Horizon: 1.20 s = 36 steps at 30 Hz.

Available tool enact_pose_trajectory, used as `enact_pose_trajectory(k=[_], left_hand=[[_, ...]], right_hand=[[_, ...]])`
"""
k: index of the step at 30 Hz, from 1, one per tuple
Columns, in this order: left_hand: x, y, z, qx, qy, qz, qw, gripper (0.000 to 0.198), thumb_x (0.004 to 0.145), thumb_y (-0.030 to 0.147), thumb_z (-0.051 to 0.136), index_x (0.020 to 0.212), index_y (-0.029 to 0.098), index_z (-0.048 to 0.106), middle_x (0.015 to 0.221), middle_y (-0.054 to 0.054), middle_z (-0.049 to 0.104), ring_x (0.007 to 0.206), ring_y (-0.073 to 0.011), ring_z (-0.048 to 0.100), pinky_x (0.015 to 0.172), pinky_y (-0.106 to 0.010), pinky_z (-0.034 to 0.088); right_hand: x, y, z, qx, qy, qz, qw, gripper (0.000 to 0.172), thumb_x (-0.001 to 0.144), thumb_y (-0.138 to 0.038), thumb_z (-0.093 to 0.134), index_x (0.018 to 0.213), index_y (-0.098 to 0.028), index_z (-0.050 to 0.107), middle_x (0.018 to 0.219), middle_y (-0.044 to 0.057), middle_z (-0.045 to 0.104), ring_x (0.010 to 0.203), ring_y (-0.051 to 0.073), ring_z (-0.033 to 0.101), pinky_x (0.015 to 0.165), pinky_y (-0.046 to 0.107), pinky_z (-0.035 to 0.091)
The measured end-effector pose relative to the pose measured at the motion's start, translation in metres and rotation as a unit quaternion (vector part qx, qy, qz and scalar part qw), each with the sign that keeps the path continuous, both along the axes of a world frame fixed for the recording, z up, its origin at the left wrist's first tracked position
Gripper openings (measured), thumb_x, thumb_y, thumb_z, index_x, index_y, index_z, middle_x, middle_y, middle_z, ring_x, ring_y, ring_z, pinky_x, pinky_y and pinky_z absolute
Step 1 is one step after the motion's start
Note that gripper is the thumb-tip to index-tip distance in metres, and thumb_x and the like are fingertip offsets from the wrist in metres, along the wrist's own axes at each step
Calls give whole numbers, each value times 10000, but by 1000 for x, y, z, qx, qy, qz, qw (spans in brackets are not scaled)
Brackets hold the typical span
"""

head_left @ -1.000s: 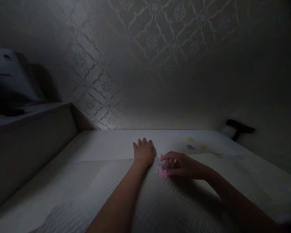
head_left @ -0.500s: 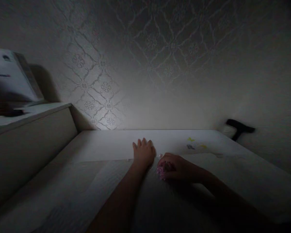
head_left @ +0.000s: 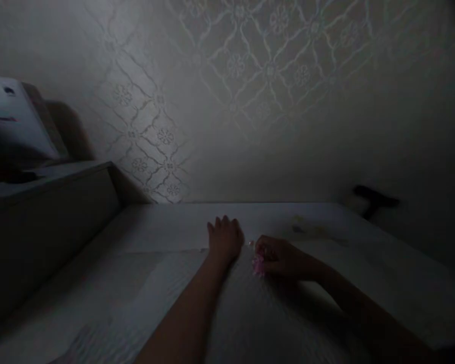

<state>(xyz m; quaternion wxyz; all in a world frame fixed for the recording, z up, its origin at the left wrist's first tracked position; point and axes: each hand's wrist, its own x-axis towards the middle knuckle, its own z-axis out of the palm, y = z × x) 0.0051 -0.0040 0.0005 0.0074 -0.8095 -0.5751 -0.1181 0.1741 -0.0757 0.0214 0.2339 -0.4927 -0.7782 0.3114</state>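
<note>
Since a moment ago our right hand (head_left: 278, 257) has curled more tightly over the little pink clump (head_left: 258, 265) on the table (head_left: 144, 283), pinching its soft, light edge, while our left hand (head_left: 224, 237) lies flat, fingers loose.

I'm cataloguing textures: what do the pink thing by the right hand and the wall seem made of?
The pink thing looks like soft, knobbly yarn or beads; the dim light leaves it open. The wall seems covered in embossed wallpaper, with a faintly shiny raised lattice-and-flower pattern.
</note>
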Motion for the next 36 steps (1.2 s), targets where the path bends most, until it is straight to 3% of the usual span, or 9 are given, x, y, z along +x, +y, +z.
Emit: enact_pose_trajectory(k=[5,9,16,22,28,36], left_hand=[[0,0,0,2,2,1,1000,409,953,333,327,1275,196,539,1404,-148,485,1297,-333,410,1048,-572,295],[0,1,-2,6,3,1,1000,425,952,337,331,1305,193,520,1426,-151,465,1306,-340,403,1045,-570,297],[0,1,0,2,1,2,1000,420,958,334,318,1291,192,531,1430,-148,462,1316,-340,400,1055,-572,299],[0,1,0,5,3,0,1000,418,952,335,330,1285,188,536,1414,-148,480,1304,-340,413,1052,-571,307],[0,-1,1,-1,1,-6,1000,428,954,331,319,1295,175,527,1423,-158,471,1304,-344,411,1048,-572,304],[0,-1,1,-4,3,0,1000,436,958,338,315,1316,182,511,1446,-161,444,1332,-348,378,1059,-575,278]], right_hand=[[1,2,-2,0,10,-10,1000,135,780,-270,614,831,-212,504,652,-48,510,613,126,474,571,243,353],[2,3,-1,23,31,-16,999,113,779,-270,609,840,-200,543,727,-14,563,671,136,503,622,259,388],[10,0,5,-60,37,36,997,320,749,-357,691,1012,-192,612,706,-35,532,637,122,475,572,238,362],[14,-2,10,-69,-35,40,996,303,720,-362,724,956,-184,657,678,-33,540,634,123,478,560,232,349],[11,-3,12,-55,-39,35,997,202,778,-356,670,881,-184,650,704,-12,583,659,137,515,587,243,384],[11,-3,11,-39,-45,22,998,167,744,-313,675,810,-189,584,722,-14,582,660,134,504,592,245,377]])
